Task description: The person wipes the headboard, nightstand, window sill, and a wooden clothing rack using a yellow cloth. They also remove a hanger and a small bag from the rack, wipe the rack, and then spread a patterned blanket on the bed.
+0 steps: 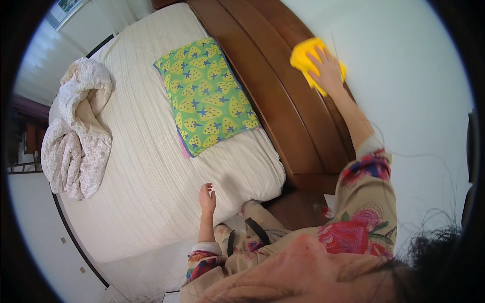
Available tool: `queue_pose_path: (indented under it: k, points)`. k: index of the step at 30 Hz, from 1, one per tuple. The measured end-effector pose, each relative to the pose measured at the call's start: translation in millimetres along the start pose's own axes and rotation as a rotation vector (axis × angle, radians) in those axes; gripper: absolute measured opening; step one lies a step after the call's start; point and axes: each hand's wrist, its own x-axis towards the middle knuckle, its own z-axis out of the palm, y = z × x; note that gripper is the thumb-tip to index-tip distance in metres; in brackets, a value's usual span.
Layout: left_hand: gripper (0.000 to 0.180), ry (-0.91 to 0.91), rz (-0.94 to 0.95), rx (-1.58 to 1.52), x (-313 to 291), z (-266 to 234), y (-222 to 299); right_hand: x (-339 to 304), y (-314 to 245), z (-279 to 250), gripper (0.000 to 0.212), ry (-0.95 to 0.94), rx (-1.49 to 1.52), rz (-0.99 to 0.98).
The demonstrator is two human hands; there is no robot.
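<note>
My right hand (327,70) reaches far out and holds a yellow cloth (303,56) against the upper edge of the brown wooden headboard (262,55). Its fingers are spread over the cloth, so part of the cloth is covered. Low over the near side of the bed is my left hand (207,197), empty, with loosely bent fingers held apart. Beyond that hand, a green pillow (207,96) with a yellow strawberry pattern lies along the headboard. It rests on the mattress (136,116), which has a cream striped cover.
A bunched, pale patterned quilt (78,131) lies on the left side of the bed. A white wall (404,65) rises behind the headboard. Between the headboard's near end and my body, a small red and clear object (326,210) sits low down. Curtains (45,55) hang at upper left.
</note>
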Motion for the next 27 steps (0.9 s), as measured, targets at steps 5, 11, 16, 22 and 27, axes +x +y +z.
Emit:
queue_pose_path:
  k: [5,11,16,22,27]
  points:
    - [0.038,-0.025,-0.001,-0.002,-37,-11,9,-201,-30,-98,0.062,-0.155,0.032,0.108]
    - [0.037,0.11,-0.048,-0.034,-116,-55,3,-380,-81,-136,0.037,-0.244,-0.016,0.052]
    - [0.035,0.219,-0.19,-0.063,-229,-102,-30,-452,-173,-133,0.033,-0.518,0.642,0.396]
    - [0.034,0.326,-0.35,-0.353,-342,-176,-35,-387,-356,-163,0.041,-0.913,2.307,1.264]
    - [0.035,0.382,-0.3,-0.569,-450,-284,0,-297,-560,-297,0.056,-0.422,1.745,0.046]
